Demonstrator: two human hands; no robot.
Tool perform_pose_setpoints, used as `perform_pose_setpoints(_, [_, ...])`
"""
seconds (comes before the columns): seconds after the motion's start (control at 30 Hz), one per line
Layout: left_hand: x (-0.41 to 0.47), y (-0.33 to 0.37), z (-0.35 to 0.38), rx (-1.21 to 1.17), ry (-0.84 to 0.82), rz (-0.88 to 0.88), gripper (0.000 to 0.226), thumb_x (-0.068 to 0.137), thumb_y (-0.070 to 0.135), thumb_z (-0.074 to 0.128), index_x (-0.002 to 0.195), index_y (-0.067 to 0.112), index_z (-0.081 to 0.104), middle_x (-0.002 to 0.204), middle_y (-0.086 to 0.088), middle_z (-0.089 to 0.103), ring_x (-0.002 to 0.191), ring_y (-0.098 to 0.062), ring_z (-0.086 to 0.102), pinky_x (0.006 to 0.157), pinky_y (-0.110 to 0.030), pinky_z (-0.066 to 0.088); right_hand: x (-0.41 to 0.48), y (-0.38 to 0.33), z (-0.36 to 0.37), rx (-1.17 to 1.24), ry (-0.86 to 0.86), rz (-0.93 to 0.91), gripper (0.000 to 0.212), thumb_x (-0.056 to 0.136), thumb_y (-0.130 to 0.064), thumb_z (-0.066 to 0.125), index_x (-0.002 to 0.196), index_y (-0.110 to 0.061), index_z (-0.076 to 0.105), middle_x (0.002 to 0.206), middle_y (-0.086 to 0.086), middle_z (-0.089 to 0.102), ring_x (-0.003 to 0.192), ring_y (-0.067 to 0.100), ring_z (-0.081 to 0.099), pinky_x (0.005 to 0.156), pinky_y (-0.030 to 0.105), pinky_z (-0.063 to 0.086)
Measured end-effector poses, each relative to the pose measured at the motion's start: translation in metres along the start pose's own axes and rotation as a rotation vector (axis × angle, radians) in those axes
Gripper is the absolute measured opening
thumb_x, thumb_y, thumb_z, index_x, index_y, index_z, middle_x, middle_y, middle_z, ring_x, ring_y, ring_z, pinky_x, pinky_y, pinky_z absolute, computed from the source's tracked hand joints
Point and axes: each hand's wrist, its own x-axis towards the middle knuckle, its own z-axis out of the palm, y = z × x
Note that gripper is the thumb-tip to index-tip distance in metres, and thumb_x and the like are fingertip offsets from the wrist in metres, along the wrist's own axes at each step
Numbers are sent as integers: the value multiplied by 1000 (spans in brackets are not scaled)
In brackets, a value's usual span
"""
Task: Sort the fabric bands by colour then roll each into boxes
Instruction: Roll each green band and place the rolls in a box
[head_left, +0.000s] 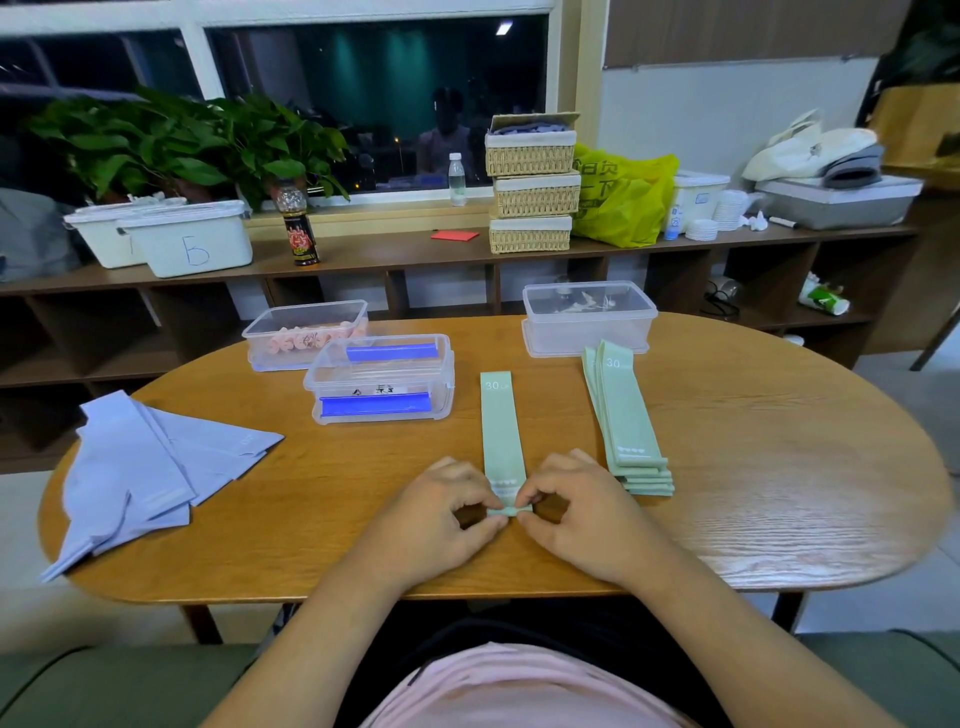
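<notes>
Head view: both hands meet near the front edge of the wooden table (779, 467), close to the person's body. The left hand (441, 512) and the right hand (576, 512) have their fingers curled. Each pinches one side of the near end of a single green band (500, 426) between thumb and fingertips. That end is turned over into a small fold or first roll, right between the two hands. The rest of the band lies flat on the table, running straight away from the hands, with "30" printed at its far end. Just to the right of the right hand, not touching it, lies a stack of green bands (626, 426), also pointing away. Well to the left of the left hand lies a loose pile of lilac bands (145, 467). Beyond the hands, ahead and slightly left, stands a clear lidded box with blue clips (382, 379), and behind it a clear box holding pink rolls (306, 332). Ahead and to the right, past the green stack, stands a third clear box (589, 317), lid on, its contents too faint to name
</notes>
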Motion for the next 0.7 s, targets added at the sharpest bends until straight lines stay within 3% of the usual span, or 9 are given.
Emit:
perform_pose_setpoints(0.2, [-3,4,0,162,19,-12,30,102,52,59,113,35,81,109,23,68,108,-1,55,87,-32,55,0,1,2,-27,21,29,12,91,-44,75,101,-39,78,95,-25,61,103,0,49,89,19,46])
perform_pose_setpoints(0.33, [-4,9,0,266,-4,-41,45,105,58,47,125,33,78,123,16,70,115,-3,52,95,-30,54,1,0,4,-89,34,41,20,98,-47,67,110,-39,80,98,-23,61,102,2,47,91,23,47])
perform_pose_setpoints(0.43, [-4,10,1,311,-55,-70,53,104,61,42,134,32,73,136,12,67,123,-7,51,102,-28,50,0,-2,6,-173,38,6,26,102,-45,60,118,-35,79,103,-20,60,102,5,46,93,27,49])
perform_pose_setpoints(0.53, [-3,10,2,324,-49,-67,54,102,61,44,136,30,73,136,8,68,123,-11,54,103,-35,53,-1,-5,5,-204,29,-44,29,103,-38,61,127,-31,74,112,-18,59,104,6,46,96,27,49])
perform_pose_setpoints(0.7, [-3,6,4,353,-95,-87,62,101,67,39,145,31,65,148,7,61,134,-13,49,112,-40,47,-1,-6,4,-203,-43,-137,29,102,-31,59,127,-34,73,114,-20,61,104,4,48,94,30,49])
